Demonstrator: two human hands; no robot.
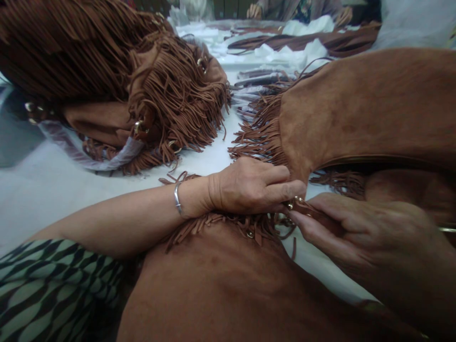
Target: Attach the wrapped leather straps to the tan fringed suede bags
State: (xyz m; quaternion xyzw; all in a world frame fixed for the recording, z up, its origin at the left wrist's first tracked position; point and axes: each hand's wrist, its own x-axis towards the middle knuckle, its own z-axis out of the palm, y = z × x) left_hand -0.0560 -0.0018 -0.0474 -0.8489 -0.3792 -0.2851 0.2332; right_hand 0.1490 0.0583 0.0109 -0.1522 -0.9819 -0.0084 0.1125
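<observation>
A brown suede fringed bag [213, 285] lies right in front of me, its fringe [203, 223] spread below my left wrist. My left hand [249, 185], a silver bangle on its wrist, reaches over the fringe with fingers closed at gold-coloured metal hardware [290, 205]. From the other side, my right hand [374, 232] pinches a short brown leather strap [320, 216] joined to that hardware. The two hands nearly meet there. My left fingertips and the hardware's exact shape are partly hidden.
Fringed brown bags are heaped at the left [171, 95], one with a plastic-wrapped handle [89, 159]. A large suede bag [366, 104] lies at the right. Beyond are brown strips [302, 42] and white paper [309, 26] on the white table [21, 199]. A person's hand [254, 11] shows across the table.
</observation>
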